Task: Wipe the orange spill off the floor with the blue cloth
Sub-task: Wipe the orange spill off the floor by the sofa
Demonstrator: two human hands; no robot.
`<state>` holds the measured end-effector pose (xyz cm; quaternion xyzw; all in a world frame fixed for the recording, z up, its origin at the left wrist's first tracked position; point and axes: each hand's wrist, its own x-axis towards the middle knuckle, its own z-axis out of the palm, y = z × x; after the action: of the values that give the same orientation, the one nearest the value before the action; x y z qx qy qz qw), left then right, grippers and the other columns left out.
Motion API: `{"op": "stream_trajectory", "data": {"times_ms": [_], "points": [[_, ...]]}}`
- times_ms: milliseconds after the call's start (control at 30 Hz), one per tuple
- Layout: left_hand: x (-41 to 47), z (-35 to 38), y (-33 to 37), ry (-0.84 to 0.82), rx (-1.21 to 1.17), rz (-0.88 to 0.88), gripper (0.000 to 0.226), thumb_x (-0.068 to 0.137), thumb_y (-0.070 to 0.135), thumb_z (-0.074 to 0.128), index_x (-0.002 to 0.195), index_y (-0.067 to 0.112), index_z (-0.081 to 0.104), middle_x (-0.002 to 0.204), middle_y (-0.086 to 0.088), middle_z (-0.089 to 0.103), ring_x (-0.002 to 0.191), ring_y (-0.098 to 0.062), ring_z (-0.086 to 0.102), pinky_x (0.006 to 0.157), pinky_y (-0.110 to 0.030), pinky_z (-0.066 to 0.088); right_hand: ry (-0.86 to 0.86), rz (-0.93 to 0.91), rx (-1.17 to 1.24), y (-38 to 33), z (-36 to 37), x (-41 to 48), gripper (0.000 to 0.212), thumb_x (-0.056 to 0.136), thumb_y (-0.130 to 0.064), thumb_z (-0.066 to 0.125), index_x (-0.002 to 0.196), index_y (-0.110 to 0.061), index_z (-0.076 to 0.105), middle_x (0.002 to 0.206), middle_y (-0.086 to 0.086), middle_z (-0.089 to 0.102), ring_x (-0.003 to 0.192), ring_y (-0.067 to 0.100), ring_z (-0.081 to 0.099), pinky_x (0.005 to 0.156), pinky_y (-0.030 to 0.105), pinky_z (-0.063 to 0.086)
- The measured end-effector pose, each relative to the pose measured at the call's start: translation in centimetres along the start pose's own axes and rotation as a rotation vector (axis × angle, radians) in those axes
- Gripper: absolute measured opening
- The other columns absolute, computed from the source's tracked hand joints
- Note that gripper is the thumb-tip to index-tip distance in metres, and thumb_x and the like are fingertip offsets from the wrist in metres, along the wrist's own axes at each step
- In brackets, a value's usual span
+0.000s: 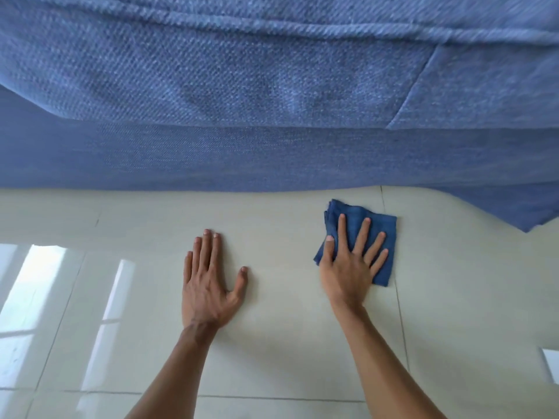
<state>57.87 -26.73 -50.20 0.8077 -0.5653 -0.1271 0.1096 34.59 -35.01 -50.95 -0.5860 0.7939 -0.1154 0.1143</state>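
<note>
A folded dark blue cloth (379, 231) lies flat on the pale tiled floor (278, 225), close to the sofa's base. My right hand (348, 267) presses down on the cloth with fingers spread over it. My left hand (208, 285) rests flat on the bare floor to the left, palm down, fingers together and thumb out, holding nothing. No orange spill shows anywhere on the visible tiles; whatever is under the cloth is hidden.
A large blue fabric sofa (272, 101) fills the upper half of the view, its base meeting the floor just beyond the cloth. Bright window reflections (45, 291) lie on the glossy tiles at left. A white object's edge (552, 368) shows at the right border.
</note>
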Motion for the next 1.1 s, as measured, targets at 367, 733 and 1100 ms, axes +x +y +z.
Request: {"op": "stream_trajectory", "data": {"times_ms": [367,733,1100], "points": [[0.0,-0.3,0.1,0.01,-0.056,-0.016,0.084,0.088,0.06,0.044,0.158,0.02,0.019,0.168,0.002,0.01,0.156,-0.017,0.005,0.126,-0.035,0.008,-0.011,-0.016,0.019,-3.1,1.0,-4.5,0.057,0.102,-0.052,0.03,0.157,-0.045,0.02,0.17,0.005,0.014,0.157,0.035,0.006,0.125,0.058,0.006],[0.0,-0.3,-0.1,0.022,-0.071,-0.012,0.085,0.088,0.06,0.046,0.158,0.02,0.019,0.168,0.002,0.01,0.156,-0.017,0.005,0.126,-0.036,0.009,-0.077,-0.151,-0.072,-2.5,0.9,-3.4,0.062,0.1,-0.056,0.028,0.159,-0.042,0.016,0.171,0.007,0.008,0.157,0.039,0.001,0.124,0.061,0.004],[1.9,-1.5,5.7,0.054,-0.195,-0.073,0.053,0.089,0.049,0.046,0.127,0.016,0.063,0.124,-0.009,0.062,0.113,-0.031,0.061,0.092,-0.038,0.048,-0.126,-0.074,0.161,-1.1,-6.6,1.8,0.047,0.099,-0.043,0.05,0.134,-0.012,0.06,0.128,0.014,0.058,0.119,0.035,0.053,0.094,0.044,0.049]]}}
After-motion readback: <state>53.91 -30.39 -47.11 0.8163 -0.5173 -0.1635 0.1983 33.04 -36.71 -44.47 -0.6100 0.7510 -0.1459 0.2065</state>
